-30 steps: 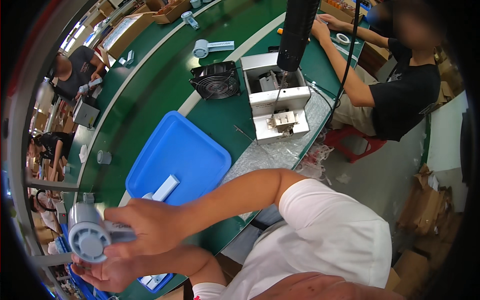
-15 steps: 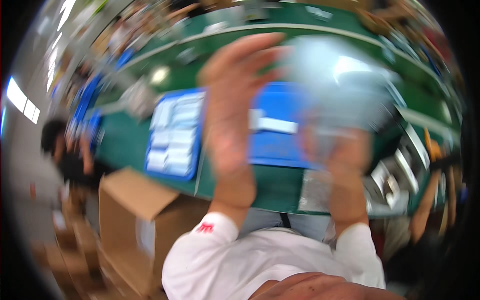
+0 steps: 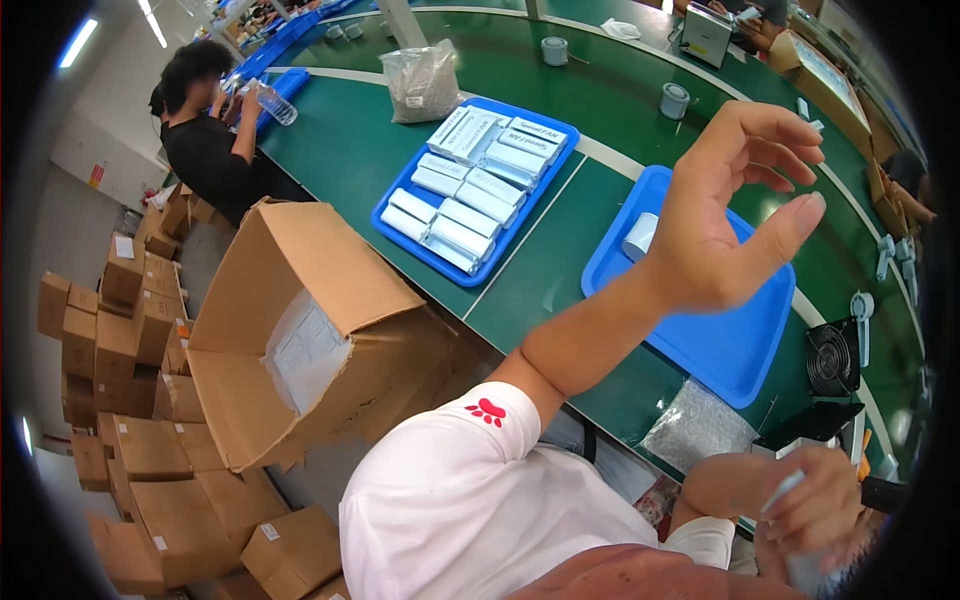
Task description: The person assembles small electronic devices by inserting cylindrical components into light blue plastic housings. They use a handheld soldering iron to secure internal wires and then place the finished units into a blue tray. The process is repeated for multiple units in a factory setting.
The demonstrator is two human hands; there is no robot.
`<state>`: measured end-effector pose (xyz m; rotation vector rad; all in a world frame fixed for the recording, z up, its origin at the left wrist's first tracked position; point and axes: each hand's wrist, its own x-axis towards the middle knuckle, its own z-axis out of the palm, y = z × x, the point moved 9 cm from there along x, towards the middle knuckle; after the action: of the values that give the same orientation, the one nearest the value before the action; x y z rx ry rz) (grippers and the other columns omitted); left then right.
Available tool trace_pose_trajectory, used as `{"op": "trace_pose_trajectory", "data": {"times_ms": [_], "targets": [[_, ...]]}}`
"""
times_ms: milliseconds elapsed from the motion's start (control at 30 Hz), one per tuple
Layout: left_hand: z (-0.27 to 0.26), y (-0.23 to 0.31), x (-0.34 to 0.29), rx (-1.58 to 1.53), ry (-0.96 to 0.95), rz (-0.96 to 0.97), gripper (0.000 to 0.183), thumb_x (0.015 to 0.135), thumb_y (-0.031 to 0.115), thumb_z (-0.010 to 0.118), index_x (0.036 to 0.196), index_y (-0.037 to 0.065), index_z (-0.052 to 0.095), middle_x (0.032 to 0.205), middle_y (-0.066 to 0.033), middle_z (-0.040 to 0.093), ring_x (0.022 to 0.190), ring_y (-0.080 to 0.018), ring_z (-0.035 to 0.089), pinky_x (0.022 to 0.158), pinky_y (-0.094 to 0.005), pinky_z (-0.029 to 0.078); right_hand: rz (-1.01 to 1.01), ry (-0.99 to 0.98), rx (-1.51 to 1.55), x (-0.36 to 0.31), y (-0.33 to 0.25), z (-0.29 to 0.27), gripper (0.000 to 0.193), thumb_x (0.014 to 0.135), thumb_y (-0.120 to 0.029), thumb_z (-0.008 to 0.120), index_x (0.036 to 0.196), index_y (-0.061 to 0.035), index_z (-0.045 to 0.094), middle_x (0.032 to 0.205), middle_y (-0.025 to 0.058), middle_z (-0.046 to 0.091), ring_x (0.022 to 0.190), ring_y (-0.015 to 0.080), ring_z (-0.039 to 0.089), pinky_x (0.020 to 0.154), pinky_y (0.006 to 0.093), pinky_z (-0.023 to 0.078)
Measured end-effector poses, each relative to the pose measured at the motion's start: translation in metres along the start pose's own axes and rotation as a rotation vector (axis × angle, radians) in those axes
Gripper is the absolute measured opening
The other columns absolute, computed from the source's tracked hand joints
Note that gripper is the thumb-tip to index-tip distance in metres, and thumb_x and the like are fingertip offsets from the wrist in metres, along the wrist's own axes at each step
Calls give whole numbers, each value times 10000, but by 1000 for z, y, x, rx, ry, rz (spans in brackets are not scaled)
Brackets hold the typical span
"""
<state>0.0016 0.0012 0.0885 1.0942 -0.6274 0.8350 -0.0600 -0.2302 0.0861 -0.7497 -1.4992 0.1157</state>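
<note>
My left hand (image 3: 735, 215) is raised over a blue tray (image 3: 735, 365), fingers apart and curved, thumb stretched out; it holds nothing. In that tray a small white, rounded piece (image 3: 640, 237) shows beside my left wrist. Low at the right, close to my body, my right hand (image 3: 815, 505) is closed round a pale blue-grey object (image 3: 805, 572). Most of that object is hidden by the fingers, and its kind cannot be made out. A second blue tray (image 3: 382, 218), farther left, carries rows of small white and silvery boxes (image 3: 470, 195).
An open cardboard carton (image 3: 270, 250) stands against the table's left edge, with stacked cartons (image 3: 150, 450) behind. A clear plastic bag (image 3: 420, 85), bubble wrap (image 3: 700, 425) and a black fan (image 3: 832, 358) lie on the green table. Grey round parts (image 3: 674, 100) sit farther back. A co-worker (image 3: 205, 130) holds a bottle.
The view has swung left and steadied. My right hand has come down from above the table to near my body with the pale object; my left hand stays raised, away from it.
</note>
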Motion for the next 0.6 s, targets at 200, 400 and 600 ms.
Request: {"op": "trace_pose_trajectory", "data": {"times_ms": [200,400,600], "targets": [[-2,2,-1,-25,26,-35,373,853,87,724,1191,43,573,1049,-61,654,973,-145,638,867,-300,505,-197,231,-158,11,6,1,479,808,-399,772,1037,-36,560,591,54,592,510,164,603,448,249,467],[21,-15,-11,36,-89,-29,353,828,99,739,1155,53,612,1045,-59,664,927,-141,641,823,-288,497,-150,221,-187,-30,7,-18,542,902,-430,704,1212,-59,459,790,56,649,589,183,626,517,319,516],[39,-12,-18,-29,-151,-129,556,850,209,744,1335,21,546,1229,-115,595,1033,-186,619,894,-331,504,182,501,-199,-21,78,-28,469,983,-439,602,1212,-35,536,922,91,649,670,153,617,535,295,503]]}}
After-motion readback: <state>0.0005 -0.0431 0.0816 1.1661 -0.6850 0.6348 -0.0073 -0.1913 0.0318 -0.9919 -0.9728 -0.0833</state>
